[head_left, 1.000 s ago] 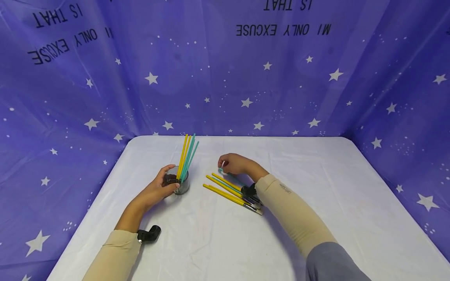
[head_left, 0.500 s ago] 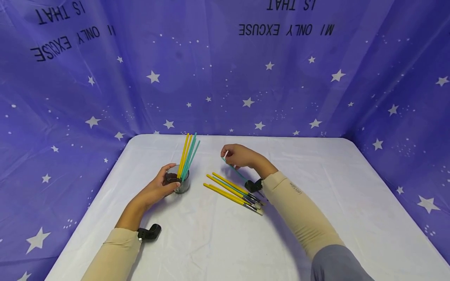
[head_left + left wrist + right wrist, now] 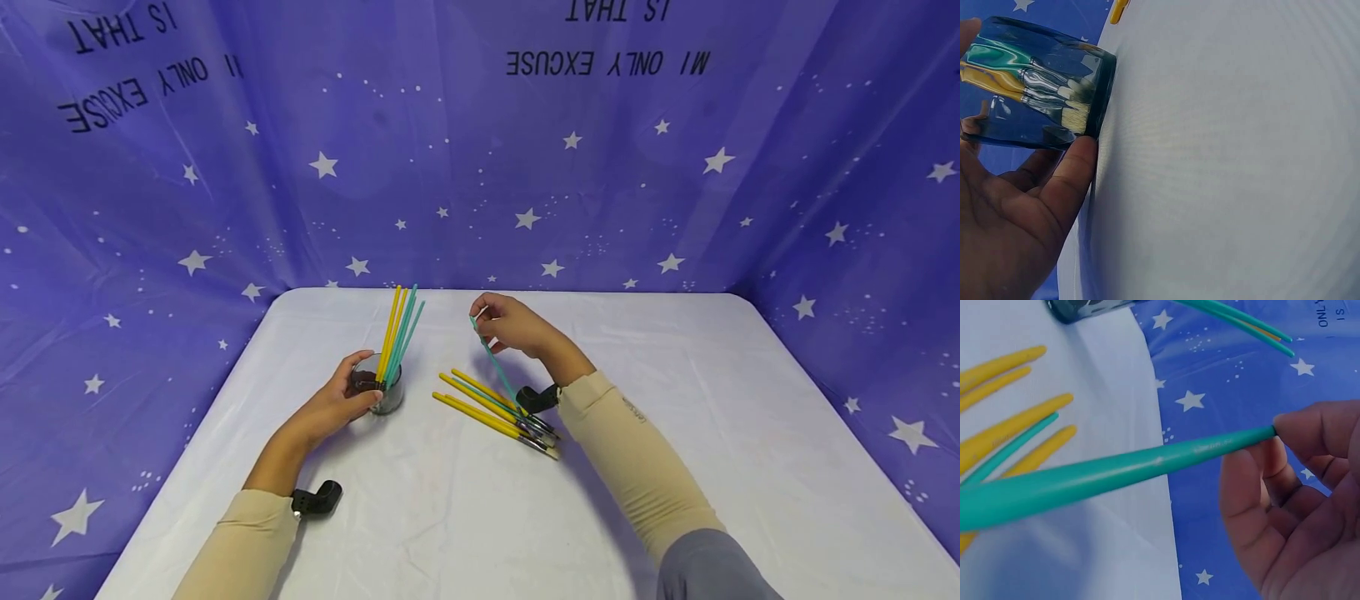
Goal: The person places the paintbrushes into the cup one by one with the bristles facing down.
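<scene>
My left hand (image 3: 324,410) holds a clear glass (image 3: 390,404) at the left of the table, thumb and fingers around its sides. Several paintbrushes stand in that glass, yellow handles (image 3: 391,333) and teal handles (image 3: 406,337) up; their pale bristles (image 3: 1075,119) rest near its bottom in the left wrist view. My right hand (image 3: 517,325) pinches a teal paintbrush (image 3: 1116,470) by the tip of its handle between thumb and fingers. This brush slants down toward the wrist, its bristle end hidden behind the wrist camera in the head view.
Beneath the held brush lie several loose paintbrushes, mostly yellow (image 3: 476,412) with one teal, bristles pointing toward the right sleeve. A white cloth covers the table (image 3: 420,517). Behind it hangs a purple star-printed curtain (image 3: 480,167).
My right hand has risen and moved toward the back of the table, lifting the teal paintbrush by its handle tip from beside the loose ones. The left hand and glass have stayed put.
</scene>
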Tool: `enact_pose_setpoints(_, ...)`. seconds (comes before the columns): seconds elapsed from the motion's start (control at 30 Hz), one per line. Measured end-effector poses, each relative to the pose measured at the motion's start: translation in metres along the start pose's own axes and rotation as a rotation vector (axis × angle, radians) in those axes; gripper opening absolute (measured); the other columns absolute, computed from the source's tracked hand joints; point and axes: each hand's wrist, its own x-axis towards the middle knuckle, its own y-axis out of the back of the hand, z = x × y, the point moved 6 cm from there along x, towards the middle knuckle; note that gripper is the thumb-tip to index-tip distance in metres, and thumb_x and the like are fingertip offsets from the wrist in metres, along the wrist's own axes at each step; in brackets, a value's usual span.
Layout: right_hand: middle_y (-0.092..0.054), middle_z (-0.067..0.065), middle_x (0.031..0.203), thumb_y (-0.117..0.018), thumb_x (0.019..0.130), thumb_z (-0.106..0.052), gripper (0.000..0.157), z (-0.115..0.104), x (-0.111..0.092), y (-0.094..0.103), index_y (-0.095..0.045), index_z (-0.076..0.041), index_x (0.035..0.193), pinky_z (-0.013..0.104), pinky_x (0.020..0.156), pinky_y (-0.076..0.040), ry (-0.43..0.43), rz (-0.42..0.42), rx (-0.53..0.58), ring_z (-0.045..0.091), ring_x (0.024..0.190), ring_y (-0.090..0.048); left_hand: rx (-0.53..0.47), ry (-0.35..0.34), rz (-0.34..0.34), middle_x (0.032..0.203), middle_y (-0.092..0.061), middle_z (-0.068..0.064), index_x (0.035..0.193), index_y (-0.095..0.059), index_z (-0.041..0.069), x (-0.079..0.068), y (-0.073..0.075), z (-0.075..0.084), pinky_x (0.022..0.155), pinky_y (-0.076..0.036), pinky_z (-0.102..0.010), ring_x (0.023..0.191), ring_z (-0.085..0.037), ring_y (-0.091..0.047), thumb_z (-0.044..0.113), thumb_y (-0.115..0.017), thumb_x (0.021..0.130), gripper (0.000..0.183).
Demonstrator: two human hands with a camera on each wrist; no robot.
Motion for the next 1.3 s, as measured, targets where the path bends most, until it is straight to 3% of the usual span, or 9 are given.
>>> enact_pose_setpoints(0.2, -0.053, 0.009, 0.094, -0.054, 0.099, -0.004, 0.013, -0.004, -0.003, -0.002, -0.053, -0.008, 0.111, 0.046, 0.073, -0.053, 0.041, 0.029, 0.065, 0.023, 0.079, -0.057, 0.009, 0.008, 0.008, 0.137, -0.044, -0.024, 0.155, -0.015, 0.017, 0.0, 0.001, -0.001, 0.087, -0.045, -0.029, 0.115, -0.026, -0.048, 0.019, -0.066, 0.095, 0.079)
enact_pose_setpoints(0.33, -0.052, 0.009, 0.094, -0.055, 0.099, -0.004, 0.014, -0.004, -0.003, -0.002, -0.052, -0.006, 0.113, 0.042, 0.07, -0.053, 0.06, 0.051, 0.114, 0.023, 0.079, -0.057, 0.011, 0.015, 0.008, 0.137, -0.044, -0.023, 0.156, -0.015, 0.018, 0.0, 0.001, -0.002, 0.086, -0.045, -0.028, 0.113, -0.025, -0.048, 0.02, -0.066, 0.095, 0.079)
enact_pose_setpoints(0.53, -0.053, 0.009, 0.094, -0.055, 0.096, 0.002, 0.02, -0.008, -0.003, 0.0, -0.051, -0.002, 0.116, 0.052, 0.076, -0.053, 0.087, 0.103, 0.218, 0.023, 0.078, -0.058, 0.003, 0.018, 0.006, 0.139, -0.042, -0.024, 0.156, -0.014, 0.018, -0.001, 0.001, 0.0, 0.086, -0.045, -0.028, 0.116, -0.028, -0.047, 0.019, -0.066, 0.096, 0.079)
enact_pose_setpoints(0.8, -0.052, 0.009, 0.095, -0.054, 0.096, 0.004, 0.027, -0.017, -0.004, 0.003, -0.049, 0.003, 0.122, 0.035, 0.065, -0.054, 0.116, 0.19, 0.305, 0.022, 0.079, -0.058, 0.004, 0.027, 0.007, 0.139, -0.042, -0.024, 0.156, -0.013, 0.019, -0.001, 0.0, 0.001, 0.084, -0.046, -0.029, 0.112, -0.027, -0.047, 0.02, -0.066, 0.096, 0.08)
enact_pose_setpoints(1.07, -0.052, 0.009, 0.094, -0.056, 0.094, 0.006, 0.023, -0.026, -0.003, 0.003, -0.05, 0.0, 0.116, 0.034, 0.065, -0.056, 0.172, 0.278, 0.434, 0.021, 0.081, -0.059, 0.011, 0.025, 0.009, 0.139, -0.043, -0.025, 0.156, -0.014, 0.019, -0.001, 0.001, 0.0, 0.085, -0.046, -0.03, 0.111, -0.027, -0.048, 0.019, -0.065, 0.096, 0.079)
enact_pose_setpoints(1.3, -0.053, 0.007, 0.094, -0.055, 0.096, 0.005, 0.019, -0.03, -0.003, 0.004, -0.052, -0.009, 0.109, 0.034, 0.067, -0.057, 0.214, 0.341, 0.521, 0.02, 0.081, -0.059, 0.014, 0.01, 0.009, 0.138, -0.043, -0.025, 0.156, -0.014, 0.018, 0.0, 0.001, 0.0, 0.084, -0.046, -0.031, 0.11, -0.027, -0.049, 0.019, -0.065, 0.096, 0.079)
